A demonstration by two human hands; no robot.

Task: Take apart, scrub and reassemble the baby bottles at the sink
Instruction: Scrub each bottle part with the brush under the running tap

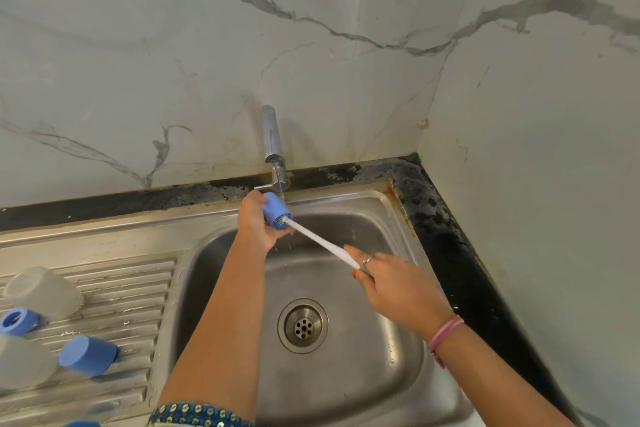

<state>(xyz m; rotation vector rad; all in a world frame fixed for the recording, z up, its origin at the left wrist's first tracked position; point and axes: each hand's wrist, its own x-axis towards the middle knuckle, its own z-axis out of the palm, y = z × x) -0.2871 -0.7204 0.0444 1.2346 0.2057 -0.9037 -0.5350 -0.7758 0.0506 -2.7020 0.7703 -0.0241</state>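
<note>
Head view: left hand gripping a blue bottle cap under the tap, above the sink. Right hand grasping a white brush (bristle end inside the cap). On the draining surface at left: another blue cap, a blue ring, an upturned clear cup.

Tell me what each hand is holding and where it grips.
Left hand grips the blue bottle cap around its side; right hand holds the white brush by its handle end.
</note>
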